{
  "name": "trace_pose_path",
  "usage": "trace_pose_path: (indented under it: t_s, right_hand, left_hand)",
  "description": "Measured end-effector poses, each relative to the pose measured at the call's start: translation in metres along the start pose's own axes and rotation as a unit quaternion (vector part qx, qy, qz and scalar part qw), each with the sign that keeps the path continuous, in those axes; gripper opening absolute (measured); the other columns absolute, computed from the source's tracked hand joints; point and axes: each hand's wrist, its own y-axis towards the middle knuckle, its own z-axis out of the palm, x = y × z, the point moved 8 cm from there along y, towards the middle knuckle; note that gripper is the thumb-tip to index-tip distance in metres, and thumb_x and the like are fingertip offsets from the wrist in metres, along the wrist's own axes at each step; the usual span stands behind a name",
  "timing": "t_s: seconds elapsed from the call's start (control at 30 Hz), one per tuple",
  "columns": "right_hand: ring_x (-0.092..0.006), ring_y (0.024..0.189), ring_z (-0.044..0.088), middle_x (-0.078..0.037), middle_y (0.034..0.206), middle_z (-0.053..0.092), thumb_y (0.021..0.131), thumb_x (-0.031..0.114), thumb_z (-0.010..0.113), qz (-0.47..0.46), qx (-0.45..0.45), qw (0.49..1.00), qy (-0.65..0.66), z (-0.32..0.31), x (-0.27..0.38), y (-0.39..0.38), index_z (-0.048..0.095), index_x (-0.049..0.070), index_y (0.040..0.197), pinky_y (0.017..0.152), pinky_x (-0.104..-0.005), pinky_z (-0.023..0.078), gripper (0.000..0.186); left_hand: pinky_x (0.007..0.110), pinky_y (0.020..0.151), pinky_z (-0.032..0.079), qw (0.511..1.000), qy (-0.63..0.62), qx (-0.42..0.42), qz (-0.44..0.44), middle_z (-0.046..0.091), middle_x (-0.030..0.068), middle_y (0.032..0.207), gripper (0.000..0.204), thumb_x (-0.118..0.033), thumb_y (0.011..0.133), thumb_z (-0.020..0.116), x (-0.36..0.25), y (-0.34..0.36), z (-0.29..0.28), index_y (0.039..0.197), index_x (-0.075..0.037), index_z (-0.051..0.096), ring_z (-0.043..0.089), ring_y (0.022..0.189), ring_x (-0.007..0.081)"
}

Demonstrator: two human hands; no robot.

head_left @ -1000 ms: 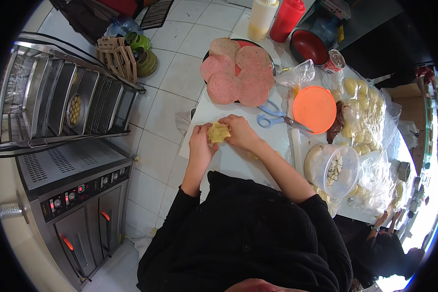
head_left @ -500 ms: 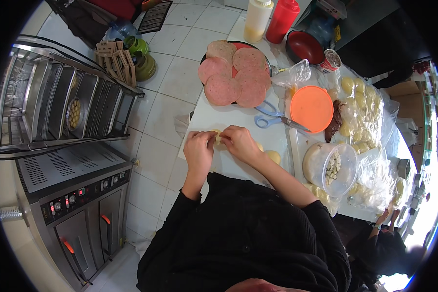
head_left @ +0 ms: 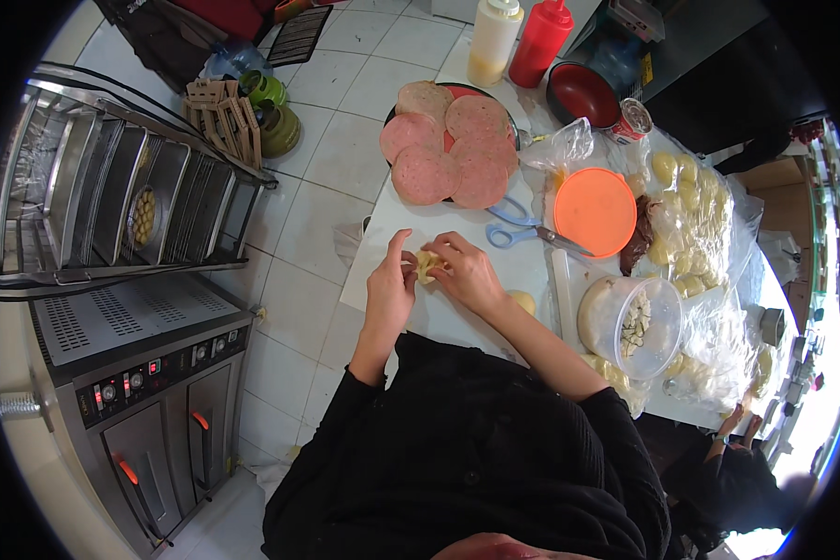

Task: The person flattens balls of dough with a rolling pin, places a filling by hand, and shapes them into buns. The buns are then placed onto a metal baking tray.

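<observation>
Between my two hands is a small piece of pale yellow dough (head_left: 427,265), its edges uneven and folded. My left hand (head_left: 389,287) pinches its left side, index finger raised. From the other side, the bent fingers of my right hand (head_left: 469,280) grip it; they partly hide the dough. A round dough ball (head_left: 523,302) lies on the white table (head_left: 369,275) beside my right forearm. Past my hands, pink slices of round sliced meat (head_left: 427,174) overlap on a dark-rimmed red plate. Blue-handled scissors (head_left: 509,233) lie right of the meat.
Right of my hands are an orange lid (head_left: 595,213), a clear tub with pale filling (head_left: 631,325) and plastic-covered dough balls (head_left: 691,201). Squeeze bottles (head_left: 539,42) and a red bowl (head_left: 583,93) stand at the back. An oven (head_left: 149,373) is at left; another person's hands (head_left: 733,422) show far right.
My left index finger has lifted and my hands have parted slightly, so more of the dough shows. The dough stays in both hands, a little further right.
</observation>
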Motion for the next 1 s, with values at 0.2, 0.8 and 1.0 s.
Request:
trace_pose_path:
  t_s: [0.2,0.8,1.0]
  right_hand:
    - [-0.0294,0.074,0.059,-0.013,0.075,0.060,0.069,0.004,0.060,-0.054,0.072,0.995,-0.042,0.020,-0.017,-0.008,0.061,0.001,0.083,0.067,-0.0369,0.048,0.014]
    - [-0.0116,0.067,0.059,-0.005,0.077,0.063,0.076,0.006,0.066,0.173,-0.078,0.918,0.348,-0.051,-0.018,-0.023,0.065,-0.002,0.092,0.064,-0.0261,0.052,0.017]
    - [-0.0142,0.067,0.058,-0.007,0.080,0.063,0.070,0.004,0.070,0.159,-0.008,0.987,0.027,-0.094,0.021,-0.043,0.066,0.001,0.093,0.061,-0.0247,0.049,0.023]
  left_hand:
    - [0.031,0.066,0.052,0.996,0.023,-0.009,0.083,0.051,0.0111,0.092,0.056,0.017,0.069,0.055,-0.015,0.000,0.008,0.116,-0.007,0.037,0.065,0.078,0.0235]
    - [0.032,0.097,0.039,0.746,-0.655,0.113,-0.048,0.035,0.0139,0.133,0.057,-0.012,0.083,0.058,-0.019,0.002,0.038,0.131,-0.005,0.030,0.042,0.119,0.0212]
    - [0.029,0.086,0.050,0.676,-0.684,0.239,-0.132,0.052,0.0106,0.116,0.046,-0.021,0.087,0.057,-0.027,-0.015,0.074,0.124,-0.002,0.039,0.055,0.104,0.0169]
